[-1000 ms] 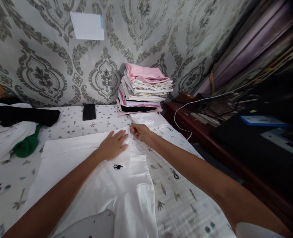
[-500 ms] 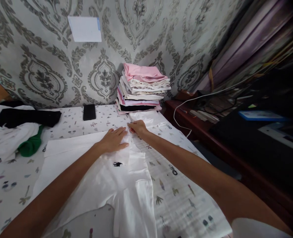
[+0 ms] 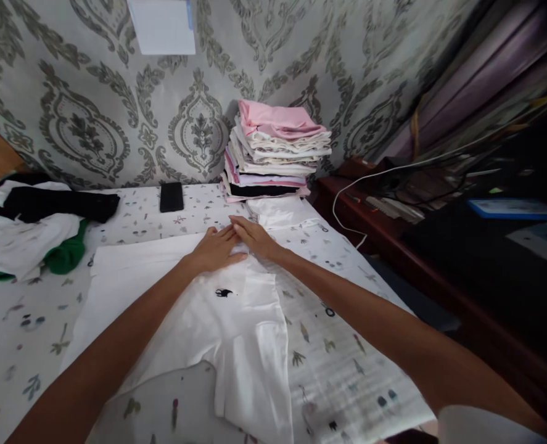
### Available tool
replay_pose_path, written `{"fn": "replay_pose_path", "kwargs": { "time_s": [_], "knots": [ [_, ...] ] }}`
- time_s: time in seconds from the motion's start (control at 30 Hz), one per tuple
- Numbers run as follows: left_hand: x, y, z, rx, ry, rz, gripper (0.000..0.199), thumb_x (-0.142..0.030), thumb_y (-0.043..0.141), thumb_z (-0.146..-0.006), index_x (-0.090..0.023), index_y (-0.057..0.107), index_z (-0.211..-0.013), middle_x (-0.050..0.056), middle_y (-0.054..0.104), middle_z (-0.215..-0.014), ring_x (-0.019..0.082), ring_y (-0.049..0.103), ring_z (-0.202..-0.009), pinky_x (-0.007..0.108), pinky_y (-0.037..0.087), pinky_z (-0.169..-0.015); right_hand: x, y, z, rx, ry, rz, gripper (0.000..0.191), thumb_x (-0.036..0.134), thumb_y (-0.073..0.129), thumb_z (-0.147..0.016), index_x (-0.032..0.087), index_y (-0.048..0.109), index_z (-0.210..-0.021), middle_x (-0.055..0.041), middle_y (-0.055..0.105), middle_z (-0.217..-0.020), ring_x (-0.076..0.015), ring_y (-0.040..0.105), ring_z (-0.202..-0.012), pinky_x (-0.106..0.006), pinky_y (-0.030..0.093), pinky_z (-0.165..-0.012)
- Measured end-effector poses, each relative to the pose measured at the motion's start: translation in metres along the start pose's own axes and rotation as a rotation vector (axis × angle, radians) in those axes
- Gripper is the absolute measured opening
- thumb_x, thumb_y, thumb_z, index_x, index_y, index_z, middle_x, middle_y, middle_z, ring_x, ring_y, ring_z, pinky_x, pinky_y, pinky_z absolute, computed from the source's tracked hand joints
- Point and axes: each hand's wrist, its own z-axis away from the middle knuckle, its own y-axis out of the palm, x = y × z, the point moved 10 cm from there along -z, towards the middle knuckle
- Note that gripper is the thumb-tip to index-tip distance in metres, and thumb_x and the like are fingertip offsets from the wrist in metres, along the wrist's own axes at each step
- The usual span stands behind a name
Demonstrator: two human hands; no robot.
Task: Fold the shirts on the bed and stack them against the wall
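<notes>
A white polo shirt (image 3: 176,333) with a small dark emblem on its chest lies spread over the patterned sheet, one sleeve pointing toward me. My left hand (image 3: 215,250) rests palm down near the shirt's collar end, fingers stretched and thumb apart. Against its fingertips lies my right hand (image 3: 256,239), its fingers extended and overlapping them at the shirt's upper edge. The cloth right under both hands is hidden. Just beyond them, a white folded cloth (image 3: 285,213) sits in front of a tall stack of folded clothes (image 3: 277,151) topped with a pink one.
A black phone (image 3: 171,197) lies near the wall. Loose black, white and green clothes (image 3: 32,240) are heaped at the left. To the right, a dark red wooden table (image 3: 393,246) carries a white cable (image 3: 342,197) and a blue-edged object (image 3: 516,209).
My right hand has gone from pinching the shirt's edge to lying flat with its fingers over my left fingertips. My view has tilted down slightly.
</notes>
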Motion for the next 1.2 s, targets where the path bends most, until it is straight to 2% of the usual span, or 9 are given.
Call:
{"fn": "replay_pose_path", "kwargs": {
  "time_s": [0.23,0.37,0.43,0.5,0.6,0.7,0.83,1.0,1.2],
  "knots": [
    [-0.017,0.011,0.019,0.131,-0.082,0.066,0.069,-0.06,0.031,-0.101,-0.018,0.032,-0.154,0.015,0.022,-0.165,0.029,0.015,-0.154,0.059,0.01,-0.122,-0.022,0.028,0.008,0.217,0.006,0.081,0.06,0.058,0.029,-0.101,0.026,0.045,-0.15,-0.0048,0.043,-0.157,-0.0208,0.035,-0.147,-0.041,0.024,-0.124],
    [-0.051,0.0,0.057,0.098,0.053,0.065,0.075,-0.065,0.026,-0.099,-0.014,0.033,-0.155,0.011,0.026,-0.165,0.023,0.018,-0.154,0.043,0.016,-0.126,-0.024,0.028,0.008,0.219,-0.055,0.189,0.063,0.058,0.028,-0.101,0.023,0.044,-0.151,-0.0084,0.041,-0.158,-0.0241,0.032,-0.149,-0.045,0.024,-0.124],
    [-0.052,-0.012,0.076,0.065,0.071,0.064,0.074,-0.063,0.019,-0.101,-0.015,0.032,-0.155,0.007,0.025,-0.165,0.018,0.018,-0.154,0.033,0.021,-0.125,-0.025,0.033,0.004,0.237,-0.067,0.26,0.064,0.057,0.025,-0.101,0.021,0.045,-0.15,-0.0107,0.043,-0.156,-0.0255,0.033,-0.148,-0.046,0.028,-0.122],
    [-0.025,-0.026,0.092,0.03,-0.062,0.067,0.07,-0.059,0.013,-0.103,-0.016,0.032,-0.155,0.006,0.025,-0.165,0.015,0.018,-0.153,0.031,0.021,-0.125,-0.016,0.037,0.0,0.211,-0.098,0.364,0.066,0.057,0.024,-0.101,0.017,0.048,-0.148,-0.0145,0.048,-0.152,-0.0284,0.036,-0.147,-0.05,0.03,-0.121],
    [0.049,-0.041,0.122,-0.014,-0.407,0.049,0.068,-0.054,0.015,-0.104,-0.011,0.029,-0.155,0.011,0.019,-0.167,0.019,0.013,-0.155,0.039,0.017,-0.126,0.011,0.052,0.006,0.178,-0.198,0.501,0.068,0.057,0.025,-0.101,0.012,0.047,-0.147,-0.0178,0.046,-0.153,-0.03,0.033,-0.148,-0.053,0.029,-0.12],
    [0.115,-0.032,0.159,0.041,-0.627,0.018,0.071,-0.055,0.025,-0.103,-0.008,0.024,-0.156,0.016,0.015,-0.166,0.026,0.01,-0.155,0.05,0.012,-0.125,0.024,0.069,0.018,0.202,-0.234,0.582,0.07,0.057,0.027,-0.101,0.009,0.044,-0.148,-0.0193,0.042,-0.155,-0.0304,0.032,-0.148,-0.052,0.031,-0.119],
    [0.169,-0.017,0.211,0.102,-0.759,-0.02,0.071,-0.055,0.024,-0.102,-0.009,0.024,-0.157,0.017,0.016,-0.166,0.027,0.011,-0.155,0.053,0.013,-0.123,0.022,0.07,0.023,0.204,-0.199,0.61,0.067,0.056,0.028,-0.101,0.012,0.041,-0.15,-0.0179,0.039,-0.158,-0.0313,0.031,-0.148,-0.053,0.029,-0.12],
    [0.183,-0.025,0.239,0.07,-0.785,-0.046,0.073,-0.054,0.018,-0.101,-0.007,0.023,-0.157,0.018,0.017,-0.166,0.029,0.012,-0.155,0.051,0.021,-0.121,0.024,0.059,0.026,0.218,-0.15,0.556,0.062,0.048,0.032,-0.102,0.009,0.043,-0.149,-0.0193,0.039,-0.157,-0.0295,0.03,-0.149,-0.048,0.025,-0.122],
    [0.129,-0.027,0.228,-0.005,-0.598,-0.073,0.078,-0.06,0.019,-0.099,-0.008,0.022,-0.157,0.017,0.017,-0.166,0.03,0.013,-0.154,0.052,0.016,-0.121,0.059,0.056,0.075,0.282,-0.334,0.536,0.055,0.044,0.033,-0.104,0.018,0.04,-0.152,-0.0114,0.033,-0.162,-0.0238,0.022,-0.153,-0.048,0.019,-0.124]
  ]
}}
